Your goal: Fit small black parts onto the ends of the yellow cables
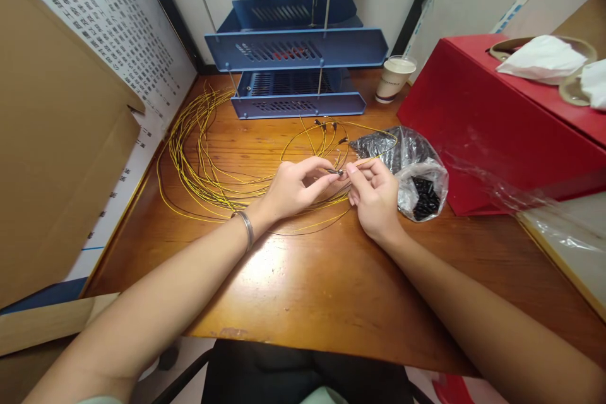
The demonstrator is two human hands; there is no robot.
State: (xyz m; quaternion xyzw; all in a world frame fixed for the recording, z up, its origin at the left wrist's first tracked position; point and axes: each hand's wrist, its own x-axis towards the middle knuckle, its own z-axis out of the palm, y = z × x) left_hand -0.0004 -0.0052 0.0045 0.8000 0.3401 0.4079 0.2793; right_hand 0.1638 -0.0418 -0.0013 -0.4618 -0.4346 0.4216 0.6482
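Observation:
Over the middle of the desk my two hands meet at the fingertips. My left hand [297, 186] pinches a small black connector [335, 172] between thumb and finger. Thumb and fingers of my right hand [374, 192] close on a thin yellow wire [367, 160] right beside that connector. A loose coil of yellow and black wires [189, 151] spreads under and left of my hands. Several wire ends with black connectors [324, 127] lie just beyond my fingers. Right of my right hand sits a clear plastic bag [402, 145] holding small black parts [426, 199].
A blue tiered tray rack [303, 106] stands at the back. Near it are a paper cup [394, 79] and a large red box [497, 132] with tissues on top. Cardboard [61, 126] rises on the left. The wooden desk [293, 290] ends close to my lap.

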